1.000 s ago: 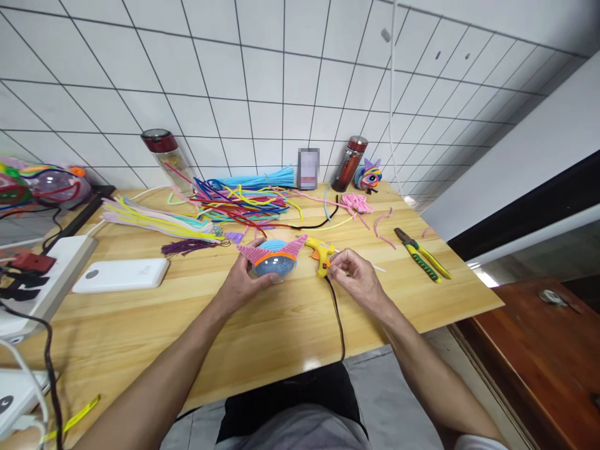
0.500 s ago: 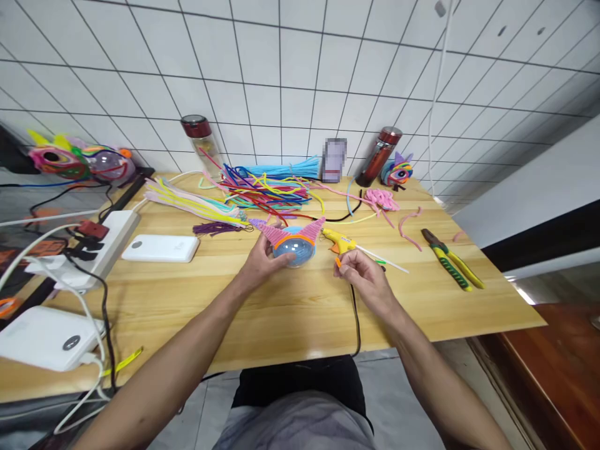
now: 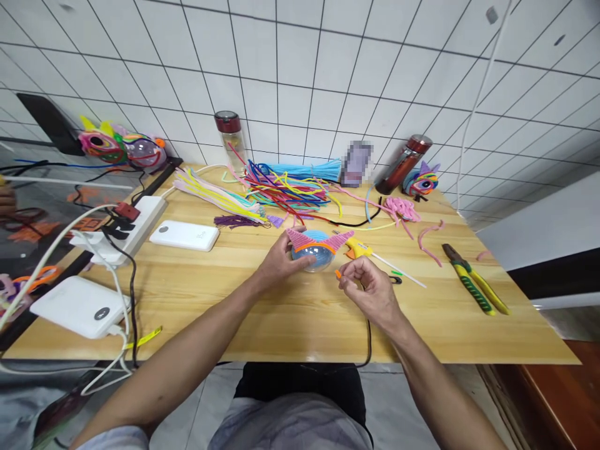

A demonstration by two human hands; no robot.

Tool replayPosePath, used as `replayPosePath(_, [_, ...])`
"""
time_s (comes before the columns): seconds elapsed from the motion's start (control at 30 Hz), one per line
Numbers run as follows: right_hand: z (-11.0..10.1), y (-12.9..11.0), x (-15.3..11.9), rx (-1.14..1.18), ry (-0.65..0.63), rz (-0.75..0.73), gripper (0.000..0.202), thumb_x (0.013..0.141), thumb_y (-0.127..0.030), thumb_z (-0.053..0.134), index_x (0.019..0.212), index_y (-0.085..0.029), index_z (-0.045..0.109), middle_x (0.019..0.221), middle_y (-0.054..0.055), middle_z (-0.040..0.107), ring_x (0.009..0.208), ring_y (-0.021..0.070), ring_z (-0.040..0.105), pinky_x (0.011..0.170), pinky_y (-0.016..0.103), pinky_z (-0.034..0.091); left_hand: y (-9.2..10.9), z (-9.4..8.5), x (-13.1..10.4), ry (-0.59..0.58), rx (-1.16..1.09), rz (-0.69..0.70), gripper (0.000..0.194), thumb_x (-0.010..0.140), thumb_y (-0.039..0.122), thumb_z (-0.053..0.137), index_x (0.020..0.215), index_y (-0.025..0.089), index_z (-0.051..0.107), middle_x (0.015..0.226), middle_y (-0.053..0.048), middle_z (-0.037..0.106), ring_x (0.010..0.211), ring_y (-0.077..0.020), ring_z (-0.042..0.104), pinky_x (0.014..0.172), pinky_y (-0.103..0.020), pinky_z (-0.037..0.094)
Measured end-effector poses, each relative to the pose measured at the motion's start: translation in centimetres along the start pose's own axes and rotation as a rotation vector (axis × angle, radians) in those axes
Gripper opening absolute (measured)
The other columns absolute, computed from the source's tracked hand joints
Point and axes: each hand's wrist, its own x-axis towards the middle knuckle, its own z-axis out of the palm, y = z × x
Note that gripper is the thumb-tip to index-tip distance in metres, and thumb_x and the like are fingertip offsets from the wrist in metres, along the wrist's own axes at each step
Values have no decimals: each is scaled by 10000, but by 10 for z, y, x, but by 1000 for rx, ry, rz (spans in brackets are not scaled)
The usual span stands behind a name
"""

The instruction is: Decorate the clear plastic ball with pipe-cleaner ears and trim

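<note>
My left hand [image 3: 280, 261] grips a clear plastic ball [image 3: 319, 255] from its left side, thumb across the front. Two pink pointed ears of pipe cleaner [image 3: 344, 239] rise from the ball, an orange strip runs below them, and blue shows behind. Just right of the ball, my right hand [image 3: 370, 287] pinches a short orange piece of pipe cleaner [image 3: 338, 274] between thumb and finger. The piece is apart from the ball. Behind that hand lies a yellow glue gun [image 3: 359, 248] with a white glue stick [image 3: 398, 269] in it.
Bundles of coloured pipe cleaners [image 3: 288, 190] lie at the back. Green-yellow pliers [image 3: 473, 281] rest at the right. A white power bank [image 3: 184, 235], a power strip [image 3: 134, 231] and cables occupy the left. Two flasks stand along the wall, one dark red [image 3: 404, 165].
The view has shifted, so the table's things sit further right. My right hand with the orange piece has come closer to the ball. My left hand keeps hold of the ball.
</note>
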Motion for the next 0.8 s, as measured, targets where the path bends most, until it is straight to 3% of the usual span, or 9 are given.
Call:
replayPosePath(0.27, [4,4,3,-136,1,-80,112,916,-225,651,979,-258,738,876,31,755,808,196,711,746,333,563,6,-2,-3,3,143,109,929,696,606,931,1448,183,589,1513,-174,586,1461,-374,548,1223,-475,482])
replayPosePath(0.57, [2,9,6,-143,-1,-154,102,955,-201,646,931,-263,723,901,26,736,834,195,687,780,336,559,5,-3,-1,18,73,14,1001,683,639,927,1469,142,556,1540,-217,567,1437,-402,568,1213,-505,482])
replayPosePath(0.8, [3,11,4,-119,8,-109,93,972,-242,639,937,-262,723,883,31,727,829,206,670,784,354,554,-4,-4,4,19,-79,-45,1064,662,640,946,1491,151,491,1447,-204,665,1341,-387,663,1145,-513,547])
